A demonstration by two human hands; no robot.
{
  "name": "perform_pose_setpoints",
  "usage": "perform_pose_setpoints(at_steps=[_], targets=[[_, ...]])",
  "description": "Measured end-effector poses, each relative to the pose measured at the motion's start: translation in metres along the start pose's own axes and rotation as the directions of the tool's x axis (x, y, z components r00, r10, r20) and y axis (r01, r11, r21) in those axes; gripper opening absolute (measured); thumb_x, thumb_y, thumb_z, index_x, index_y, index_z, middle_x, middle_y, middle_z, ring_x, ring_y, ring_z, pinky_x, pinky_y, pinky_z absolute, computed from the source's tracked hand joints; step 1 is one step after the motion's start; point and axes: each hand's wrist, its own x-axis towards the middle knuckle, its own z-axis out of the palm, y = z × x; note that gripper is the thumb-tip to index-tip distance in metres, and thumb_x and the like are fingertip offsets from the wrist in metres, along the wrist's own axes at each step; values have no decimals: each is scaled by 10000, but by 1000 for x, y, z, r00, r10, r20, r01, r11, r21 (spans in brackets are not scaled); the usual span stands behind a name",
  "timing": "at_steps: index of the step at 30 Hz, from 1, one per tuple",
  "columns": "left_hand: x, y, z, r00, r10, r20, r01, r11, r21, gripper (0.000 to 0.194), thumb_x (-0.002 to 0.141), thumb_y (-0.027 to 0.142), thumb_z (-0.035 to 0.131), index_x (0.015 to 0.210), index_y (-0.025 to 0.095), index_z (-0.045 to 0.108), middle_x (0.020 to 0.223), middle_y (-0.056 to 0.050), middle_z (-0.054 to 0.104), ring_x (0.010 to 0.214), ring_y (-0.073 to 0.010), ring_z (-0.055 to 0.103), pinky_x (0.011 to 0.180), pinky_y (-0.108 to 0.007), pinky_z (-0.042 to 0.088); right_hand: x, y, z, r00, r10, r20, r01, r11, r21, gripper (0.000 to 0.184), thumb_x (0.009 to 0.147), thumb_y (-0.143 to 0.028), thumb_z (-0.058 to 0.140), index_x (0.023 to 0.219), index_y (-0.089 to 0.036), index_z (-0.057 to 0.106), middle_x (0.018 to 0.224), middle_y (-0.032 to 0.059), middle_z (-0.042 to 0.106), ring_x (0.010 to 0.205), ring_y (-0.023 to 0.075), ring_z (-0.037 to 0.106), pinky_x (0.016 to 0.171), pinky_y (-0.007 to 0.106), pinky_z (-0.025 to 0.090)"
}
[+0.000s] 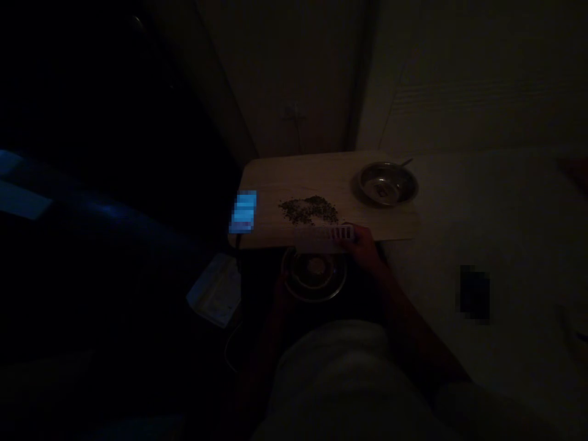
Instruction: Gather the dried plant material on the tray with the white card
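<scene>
Right hand (pixel 361 244) grips pale strip (pixel 319 239) by its right end, on near edge of wooden board (pixel 294 171), touching loose dark crumbs (pixel 309 210). Strip looks light, stiff: hold that end. Crumbs scatter easily. Left hand out of view

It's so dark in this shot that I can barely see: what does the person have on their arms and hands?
The right hand is bare, with no glove, and the forearm is bare too, running up to a pale, greyish sleeve. The left arm lies too deep in shadow to make out any detail.
</scene>
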Motion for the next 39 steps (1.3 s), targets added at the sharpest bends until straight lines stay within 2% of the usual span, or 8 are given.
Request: perform_pose_setpoints(at_steps=[6, 11, 14, 18, 22, 25, 31, 39], targets=[[-3, 2, 3, 999, 52, 13, -52, 999, -4, 369, 743, 390, 618, 1074, 244, 686, 1176, -73, 691, 1331, -325, 432, 1109, -490, 316, 0, -3, -5, 999, -32, -14, 32, 999, 3, 179, 655, -310, 702, 774, -179, 678, 667, -22, 616, 620, 139, 537, 577, 258, 433], [-2, 3, 3, 999, 39, -20, -39, 999, -22, 276, 730, 335, 632, 956, 201, 716, 1016, -87, 739, 1281, -333, 488, 1090, -483, 347, 1, -6, -7, 990, 27, -137, -21, 999, 47, 203, 672, -353, 710, 743, -170, 656, 660, -12, 617, 597, 131, 527, 559, 252, 430], [-1, 3, 2, 998, 37, -55, -39, 999, -34, 238, 727, 318, 633, 911, 195, 720, 955, -77, 747, 1255, -326, 515, 1091, -477, 347, 3, -6, -7, 950, 58, -308, -24, 993, 116, 247, 687, -376, 703, 812, -167, 660, 755, 28, 667, 671, 156, 576, 618, 278, 473], [0, 5, 1, 998, -3, -66, 1, 1000, -28, 217, 719, 322, 629, 870, 194, 719, 919, -84, 748, 1254, -341, 513, 1082, -497, 355, 8, -6, -13, 856, 17, -516, 44, 994, 104, 283, 719, -397, 669, 885, -173, 617, 867, 50, 674, 779, 168, 598, 734, 312, 505], [-2, 7, 3, 996, 18, -82, -18, 1000, 2, 235, 719, 325, 623, 894, 199, 716, 943, -76, 748, 1276, -327, 495, 1091, -477, 354, 11, -7, -23, 785, -60, -616, 100, 994, 31, 304, 716, -380, 674, 924, -183, 571, 895, 34, 640, 799, 155, 581, 773, 311, 496], [-3, 8, 4, 994, -14, -104, 15, 1000, 9, 224, 742, 327, 607, 890, 200, 717, 951, -78, 749, 1280, -323, 492, 1093, -470, 356, 13, -4, -31, 760, -85, -644, 89, 996, -27, 289, 701, -348, 685, 909, -184, 568, 868, 23, 621, 766, 151, 566, 756, 307, 488], [-1, 5, 1, 992, 32, -119, -36, 999, -30, 216, 737, 288, 633, 915, 203, 722, 939, -73, 750, 1271, -322, 502, 1098, -482, 345, 14, 5, -40, 757, -123, -642, 60, 991, -118, 230, 687, -282, 673, 867, -180, 573, 775, -4, 605, 675, 148, 536, 683, 306, 467], [4, 3, -3, 993, 8, -115, -11, 999, -33, 176, 758, 300, 612, 840, 202, 732, 902, -75, 756, 1245, -323, 528, 1091, -464, 362, 8, -1, -32, 813, -110, -572, -3, 981, -193, 183, 704, -265, 659, 853, -186, 588, 764, 13, 631, 678, 167, 547, 657, 298, 445]])
